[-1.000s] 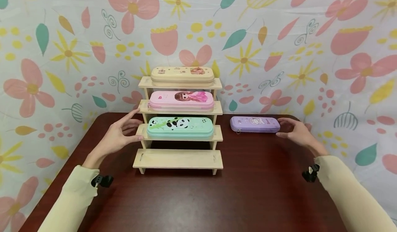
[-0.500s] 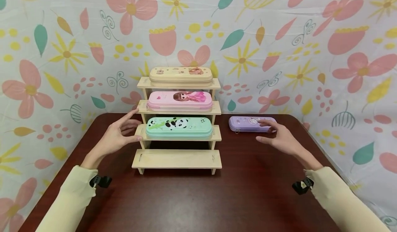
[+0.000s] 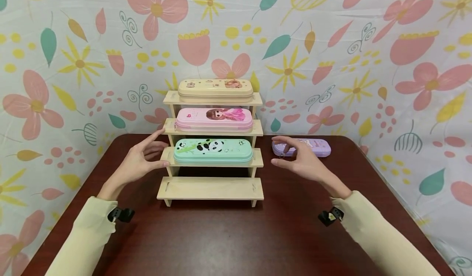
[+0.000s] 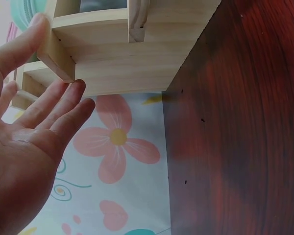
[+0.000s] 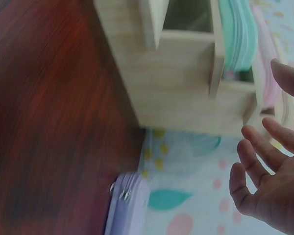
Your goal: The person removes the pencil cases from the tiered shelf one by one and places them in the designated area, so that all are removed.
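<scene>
A stepped wooden rack [image 3: 210, 189] stands on the table. Its upper tiers carry a cream pencil case [image 3: 215, 91], a pink pencil case [image 3: 195, 119] and a mint-green pencil case [image 3: 236, 149] with pandas. My left hand [image 3: 138, 161] rests at the rack's left side, fingers spread and fairly straight, with thumb and fingertips touching the tier ends. My right hand [image 3: 304, 163] holds nothing, its fingers loosely bent, right of the rack. Behind it, a purple pencil case [image 3: 322, 148] lies on the table, partly hidden by that hand in the head view.
The rack's lowest tier is bare wood. A dark red-brown table [image 3: 217, 239] extends around the rack. Behind and beside it hangs a white cloth [image 3: 236, 34] with flowers and leaves. A black strap with a device [image 3: 121, 214] sits on my left wrist.
My right hand has left the purple pencil case's right end and moved left in front of it, toward the rack. My left hand stays at the rack's side.
</scene>
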